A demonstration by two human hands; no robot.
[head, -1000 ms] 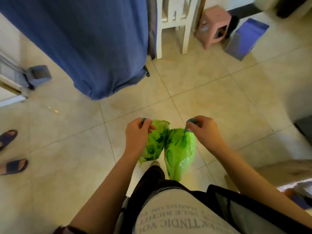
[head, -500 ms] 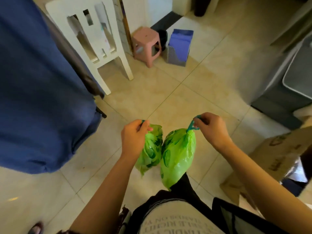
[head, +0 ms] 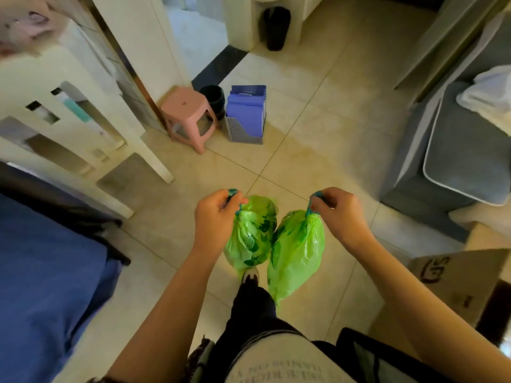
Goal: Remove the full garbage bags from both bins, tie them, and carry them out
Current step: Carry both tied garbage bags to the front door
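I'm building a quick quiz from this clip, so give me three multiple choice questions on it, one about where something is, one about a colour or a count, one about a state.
1. Where does the pink stool stand?
A. Beside the blue-filled mesh basket
B. On the grey sofa
C. Under the cardboard box

2. How many green garbage bags are being carried?
A. One
B. Two
C. Three

3. What state are the bags in?
A. Lying open on the floor
B. Closed at the neck, hanging from the hands
C. Still inside the bins

Answers:
1. A, the stool stands on the floor tiles just left of the basket.
2. B, the left bag hangs from the left hand and the right bag from the right hand.
3. B, each neck is gathered under a blue drawstring in a closed grip, with the bags off the floor.
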